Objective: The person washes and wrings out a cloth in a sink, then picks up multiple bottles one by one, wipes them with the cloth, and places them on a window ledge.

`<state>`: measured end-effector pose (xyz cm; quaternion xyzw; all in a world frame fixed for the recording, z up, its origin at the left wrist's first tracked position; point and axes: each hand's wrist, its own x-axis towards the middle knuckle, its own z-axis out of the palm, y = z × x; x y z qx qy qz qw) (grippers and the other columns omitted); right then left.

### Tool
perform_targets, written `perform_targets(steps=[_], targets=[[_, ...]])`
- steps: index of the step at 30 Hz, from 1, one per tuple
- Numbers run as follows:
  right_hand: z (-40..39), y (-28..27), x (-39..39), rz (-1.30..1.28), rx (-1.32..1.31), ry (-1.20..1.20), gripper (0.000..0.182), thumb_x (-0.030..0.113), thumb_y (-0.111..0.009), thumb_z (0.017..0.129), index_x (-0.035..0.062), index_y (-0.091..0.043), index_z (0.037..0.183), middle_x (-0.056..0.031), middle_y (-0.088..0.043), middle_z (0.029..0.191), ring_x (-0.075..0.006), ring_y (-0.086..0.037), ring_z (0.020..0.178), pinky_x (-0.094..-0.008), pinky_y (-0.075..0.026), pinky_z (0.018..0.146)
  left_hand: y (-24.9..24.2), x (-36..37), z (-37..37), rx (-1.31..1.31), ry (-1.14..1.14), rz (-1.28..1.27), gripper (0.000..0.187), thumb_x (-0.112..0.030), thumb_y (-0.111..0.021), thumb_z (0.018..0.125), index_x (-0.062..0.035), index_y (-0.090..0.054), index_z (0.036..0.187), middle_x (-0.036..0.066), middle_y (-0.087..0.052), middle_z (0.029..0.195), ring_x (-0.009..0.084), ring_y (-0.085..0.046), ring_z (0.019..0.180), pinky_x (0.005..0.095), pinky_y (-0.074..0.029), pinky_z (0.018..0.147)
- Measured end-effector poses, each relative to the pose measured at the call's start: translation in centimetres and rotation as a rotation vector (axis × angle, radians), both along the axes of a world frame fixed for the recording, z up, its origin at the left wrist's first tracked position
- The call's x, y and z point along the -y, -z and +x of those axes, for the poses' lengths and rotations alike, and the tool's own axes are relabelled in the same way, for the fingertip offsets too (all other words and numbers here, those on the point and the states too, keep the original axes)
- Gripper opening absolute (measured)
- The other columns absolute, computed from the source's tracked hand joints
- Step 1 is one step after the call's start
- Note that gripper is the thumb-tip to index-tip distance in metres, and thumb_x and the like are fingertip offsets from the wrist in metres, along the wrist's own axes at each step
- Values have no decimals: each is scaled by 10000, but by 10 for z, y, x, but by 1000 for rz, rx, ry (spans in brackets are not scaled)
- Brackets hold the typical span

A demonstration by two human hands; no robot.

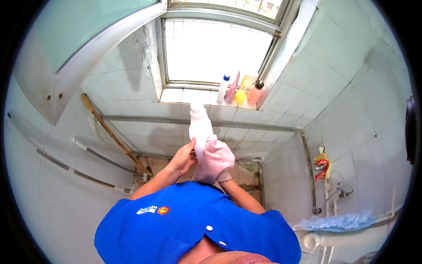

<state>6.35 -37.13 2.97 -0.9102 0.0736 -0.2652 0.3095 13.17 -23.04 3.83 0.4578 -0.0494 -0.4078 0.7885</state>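
A white bottle [200,125] stands out in front of my chest, its narrow neck pointing toward the window. My left hand [182,159] grips its lower left side, with thumb and fingers closed on it. A pale pink cloth [217,156] is bunched against the bottle's right side and hangs below it. My right hand [225,176] is mostly hidden in the cloth and holds it to the bottle; only a part near the wrist shows.
On the window sill [171,95] stand a blue-capped bottle [223,90], a pink tube [233,90], a yellow container [240,96] and a dark-capped bottle [255,93]. A pipe [198,121] crosses the tiled wall. A wooden pole [114,132] leans at left. Blue-white fabric [338,222] lies at lower right.
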Motion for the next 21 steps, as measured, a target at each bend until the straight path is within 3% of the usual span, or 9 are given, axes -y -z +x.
perform_targets(steps=[1, 4, 5, 6, 7, 12, 15, 20, 21], targets=[[-10, -5, 8, -357, 80, -64, 345, 172, -664, 682, 7, -537, 956, -161, -629, 790, -348, -641, 715, -425, -516, 605, 2, 6, -2, -40, -46, -13, 522, -486, -488, 976, -49, -545, 1256, 90, -616, 1164, 182, -591, 1016, 351, -456, 900], [-23, -45, 18, -501, 30, -262, 402, 164, -671, 671, -20, -533, 1001, -175, -629, 875, -333, -644, 798, -393, -528, 662, -1, 14, -6, -111, -139, -4, 522, -472, -516, 965, -32, -547, 1243, 105, -623, 1160, 194, -596, 1048, 369, -466, 921], [-21, -45, 19, -350, -199, -267, 437, 124, -632, 717, -52, -514, 1100, -183, -614, 974, -326, -626, 916, -383, -527, 740, 5, 13, -3, -84, -109, 28, 506, -453, -536, 958, -28, -552, 1232, 101, -634, 1132, 191, -605, 1030, 361, -476, 906], [-22, -45, 23, -240, -188, -229, 434, 123, -625, 728, -50, -510, 1109, -181, -611, 979, -325, -623, 921, -383, -525, 746, 8, 14, -2, -57, -77, 58, 490, -434, -556, 951, -25, -558, 1220, 96, -645, 1103, 188, -613, 1012, 353, -486, 890], [-21, -43, 27, -134, -121, -158, 431, 122, -618, 738, -47, -506, 1119, -178, -609, 983, -325, -620, 927, -383, -522, 751, 7, 17, -5, -20, -101, 35, 434, -362, -625, 921, -16, -574, 1180, 81, -653, 1035, 166, -619, 924, 329, -498, 826], [-13, -50, 63, 170, 214, 150, 417, 115, -582, 789, -35, -484, 1165, -166, -596, 1007, -322, -604, 954, -383, -508, 778, 11, 23, -7, 246, -142, 213, 413, -297, -679, 874, -17, -581, 1161, 58, -643, 975, 132, -583, 853, 287, -469, 767], [-5, -56, 64, 129, 256, 178, 409, 111, -561, 819, -28, -471, 1193, -159, -588, 1021, -321, -595, 970, -383, -500, 795, 1, 24, -8, 395, -140, 268, 405, -240, -726, 832, -3, -594, 1133, 64, -644, 933, 121, -579, 820, 286, -476, 747], [15, -74, 43, -315, 189, 197, 488, 114, -576, 828, 14, -461, 1292, -138, -562, 1133, -291, -579, 1009, -355, -494, 828, -7, 20, -8, 614, -206, 303, 434, -205, -764, 778, 24, -610, 1112, 94, -670, 974, 147, -615, 861, 311, -503, 767], [21, -71, 45, -284, 274, 152, 486, 122, -583, 828, 29, -471, 1292, -137, -570, 1121, -291, -578, 1001, -359, -494, 834, -11, 15, -8, 678, -203, 336, 439, -201, -771, 763, 27, -615, 1105, 104, -677, 985, 154, -623, 883, 317, -505, 783]])
